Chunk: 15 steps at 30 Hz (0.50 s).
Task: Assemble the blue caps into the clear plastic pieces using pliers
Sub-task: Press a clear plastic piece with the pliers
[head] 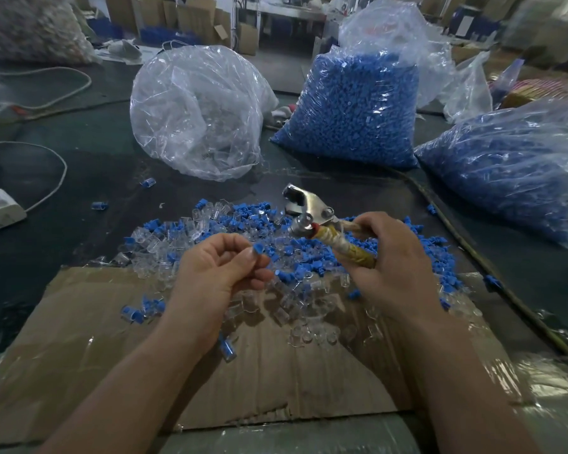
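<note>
Three stock bags stand far back on the desk: clear-piece bag, middle cap bag, right cap bag. Nearer, a cardboard sheet keeps the loose pile of caps and clear pieces within reach. The right hand wraps its grip round the pliers handles, jaws seemingly apart, held up ready. The left hand pinches one blue cap in its grip, near the jaws, not touching.

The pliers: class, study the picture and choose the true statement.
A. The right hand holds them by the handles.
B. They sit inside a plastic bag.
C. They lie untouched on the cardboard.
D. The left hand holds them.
A: the right hand grips the handles of the pliers above the pile, while the left hand pinches a blue cap.
</note>
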Motion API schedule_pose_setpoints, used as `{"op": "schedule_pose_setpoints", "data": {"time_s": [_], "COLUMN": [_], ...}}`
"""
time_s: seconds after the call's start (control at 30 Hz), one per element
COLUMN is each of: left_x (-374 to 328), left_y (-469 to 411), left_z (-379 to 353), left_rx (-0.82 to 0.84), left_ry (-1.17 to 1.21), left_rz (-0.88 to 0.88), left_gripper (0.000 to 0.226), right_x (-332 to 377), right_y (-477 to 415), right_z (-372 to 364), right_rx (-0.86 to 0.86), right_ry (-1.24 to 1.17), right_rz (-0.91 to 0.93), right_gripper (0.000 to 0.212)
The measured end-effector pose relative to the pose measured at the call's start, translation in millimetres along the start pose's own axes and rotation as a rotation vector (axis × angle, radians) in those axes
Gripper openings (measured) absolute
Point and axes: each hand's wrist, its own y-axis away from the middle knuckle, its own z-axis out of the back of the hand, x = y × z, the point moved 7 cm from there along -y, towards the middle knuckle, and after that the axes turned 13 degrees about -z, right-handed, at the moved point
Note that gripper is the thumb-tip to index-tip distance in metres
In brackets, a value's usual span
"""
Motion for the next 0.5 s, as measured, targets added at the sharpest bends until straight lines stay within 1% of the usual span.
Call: {"op": "schedule_pose_setpoints", "data": {"time_s": [0.1, 0.23, 0.3, 0.37, 0.43, 0.5], "left_x": [-6.2, -12.1, -14.4, -16.2, -18.0, -19.8], "left_y": [-1.6, -1.9, -1.8, -1.6, -1.1, 0.0], "left_z": [0.3, 1.2, 2.6, 4.3, 4.9, 4.7], "left_rx": [-0.036, -0.083, -0.115, -0.136, -0.143, -0.149], "left_ry": [-0.015, -0.008, 0.006, 0.004, -0.019, -0.031], "left_rz": [-0.095, -0.193, -0.226, -0.250, -0.271, -0.288], "left_gripper": [0.011, 0.004, 0.006, 0.008, 0.009, 0.012], "right_x": [13.5, 28.0, 33.7, 36.2, 35.0, 33.3], "right_y": [7.8, 16.4, 18.8, 20.6, 21.2, 21.1], "right_z": [2.4, 1.0, -2.3, -9.4, -15.6, -18.1], "right_rx": [-0.036, -0.053, -0.008, 0.064, 0.128, 0.150], "right_ry": [0.000, 0.043, 0.070, 0.118, 0.146, 0.152], "right_rz": [0.051, 0.073, 0.076, 0.079, 0.066, 0.061], "right_gripper": [0.033, 0.039, 0.042, 0.056, 0.062, 0.066]}}
